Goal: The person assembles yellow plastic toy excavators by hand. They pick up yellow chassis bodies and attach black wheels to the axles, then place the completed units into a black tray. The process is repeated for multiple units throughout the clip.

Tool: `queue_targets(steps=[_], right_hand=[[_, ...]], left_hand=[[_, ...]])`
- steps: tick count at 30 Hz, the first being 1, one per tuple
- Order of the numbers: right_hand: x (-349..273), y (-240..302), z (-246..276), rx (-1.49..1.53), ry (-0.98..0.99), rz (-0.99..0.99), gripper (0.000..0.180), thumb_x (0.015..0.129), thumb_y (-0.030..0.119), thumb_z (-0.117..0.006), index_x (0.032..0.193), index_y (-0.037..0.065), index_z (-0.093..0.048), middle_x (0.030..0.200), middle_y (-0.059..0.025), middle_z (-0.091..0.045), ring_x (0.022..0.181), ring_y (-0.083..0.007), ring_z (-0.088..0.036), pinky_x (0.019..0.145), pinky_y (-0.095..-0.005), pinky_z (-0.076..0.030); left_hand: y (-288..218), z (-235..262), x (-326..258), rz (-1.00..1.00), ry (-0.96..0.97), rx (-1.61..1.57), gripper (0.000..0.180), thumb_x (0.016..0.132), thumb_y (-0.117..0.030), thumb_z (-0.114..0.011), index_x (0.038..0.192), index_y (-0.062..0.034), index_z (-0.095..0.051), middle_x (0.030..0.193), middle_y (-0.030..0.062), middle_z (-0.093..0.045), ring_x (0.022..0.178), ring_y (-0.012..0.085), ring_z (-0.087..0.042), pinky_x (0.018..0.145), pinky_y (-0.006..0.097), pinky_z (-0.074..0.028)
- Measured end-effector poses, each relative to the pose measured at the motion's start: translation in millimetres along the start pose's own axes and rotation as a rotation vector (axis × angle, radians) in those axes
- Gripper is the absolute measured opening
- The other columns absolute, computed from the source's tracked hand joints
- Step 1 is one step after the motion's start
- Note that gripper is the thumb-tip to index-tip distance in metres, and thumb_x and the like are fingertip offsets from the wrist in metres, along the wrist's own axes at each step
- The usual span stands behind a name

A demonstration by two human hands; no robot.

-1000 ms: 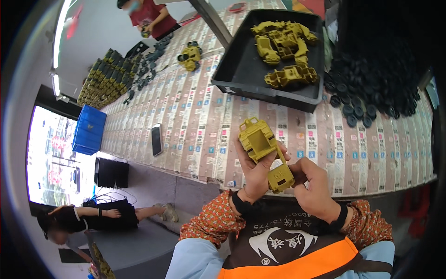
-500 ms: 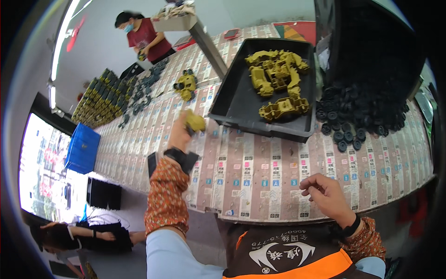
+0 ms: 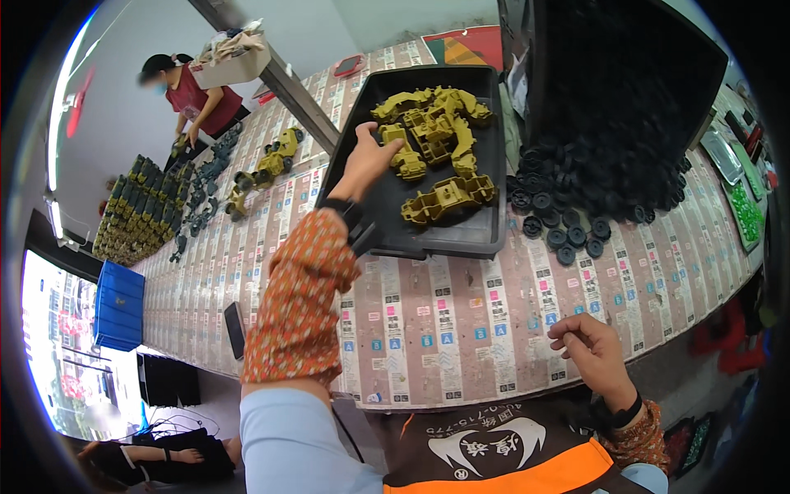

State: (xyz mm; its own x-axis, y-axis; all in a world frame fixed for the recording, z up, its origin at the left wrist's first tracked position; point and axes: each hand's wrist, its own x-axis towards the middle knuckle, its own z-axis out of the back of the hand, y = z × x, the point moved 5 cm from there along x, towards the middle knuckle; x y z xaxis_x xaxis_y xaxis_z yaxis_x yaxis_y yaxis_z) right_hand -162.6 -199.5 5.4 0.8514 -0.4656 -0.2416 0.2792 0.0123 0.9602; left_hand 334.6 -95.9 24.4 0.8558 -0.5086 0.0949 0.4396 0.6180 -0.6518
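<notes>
My left hand [image 3: 367, 165] reaches over the black tray [image 3: 385, 240], its thumb and fingers spread. The thumb tip overlaps a mustard-yellow plastic toy vehicle body [image 3: 409, 163] in the tray; whether they touch I cannot tell. More yellow vehicle bodies, one of them a separate body [image 3: 448, 198] at the near side, lie around it. Low over the table's near edge is my right hand [image 3: 594, 356], fingers loosely curled with a gap at the thumb and nothing visible in them. Left of the tray, yellow toy vehicles with dark wheels [image 3: 276, 160] sit on the table.
Black toy wheels [image 3: 568, 235] spill from a large dark container [image 3: 617, 90] on the right. A post [image 3: 300, 103] rises behind the tray. At far left are stacked toy parts [image 3: 140, 210], a blue bin [image 3: 120, 305] and a co-worker [image 3: 197, 103]. A phone [image 3: 234, 329] lies near my left sleeve.
My left hand has let go of a yellow toy piece, now on the table at left, and moved right over the tray. The view has shifted; my right hand stays much the same.
</notes>
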Motion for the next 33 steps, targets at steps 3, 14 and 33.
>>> queue_targets(steps=[3, 14, 33], right_hand=[[-6, 8, 12, -0.111, -0.04, 0.15, 0.019, 0.095, 0.0, -0.056, 0.109, -0.003, -0.068, 0.097, -0.0119, -0.072, 0.085, -0.0175, -0.072, 0.071, -0.0281, -0.053], [54, -4, 83, -0.747, -0.288, 0.389, 0.013, 0.09, 0.007, -0.062, 0.101, 0.002, -0.065, 0.092, -0.0188, -0.066, 0.086, -0.039, -0.067, 0.075, -0.0456, -0.053], [90, 19, 10, -0.588, 0.002, 0.356, 0.042, 0.089, 0.007, -0.071, 0.128, 0.002, -0.057, 0.108, -0.0165, -0.063, 0.09, -0.0273, -0.065, 0.08, -0.0345, -0.055]], left_hand=[[5, -59, 31, 0.078, 0.06, 0.136, 0.11, 0.078, -0.055, -0.082, 0.151, -0.0018, -0.019, 0.128, 0.039, -0.059, 0.119, 0.052, -0.06, 0.102, 0.047, -0.049], [3, -48, -24, 0.468, 0.284, -0.538, 0.082, 0.089, -0.015, -0.072, 0.152, -0.0228, -0.021, 0.117, 0.0163, -0.056, 0.103, 0.0284, -0.063, 0.075, 0.044, -0.057], [-53, 12, -286, 0.135, 0.75, -1.667, 0.063, 0.101, -0.05, -0.054, 0.144, -0.0056, -0.05, 0.131, 0.0192, -0.063, 0.127, 0.0395, -0.059, 0.11, 0.069, -0.043]])
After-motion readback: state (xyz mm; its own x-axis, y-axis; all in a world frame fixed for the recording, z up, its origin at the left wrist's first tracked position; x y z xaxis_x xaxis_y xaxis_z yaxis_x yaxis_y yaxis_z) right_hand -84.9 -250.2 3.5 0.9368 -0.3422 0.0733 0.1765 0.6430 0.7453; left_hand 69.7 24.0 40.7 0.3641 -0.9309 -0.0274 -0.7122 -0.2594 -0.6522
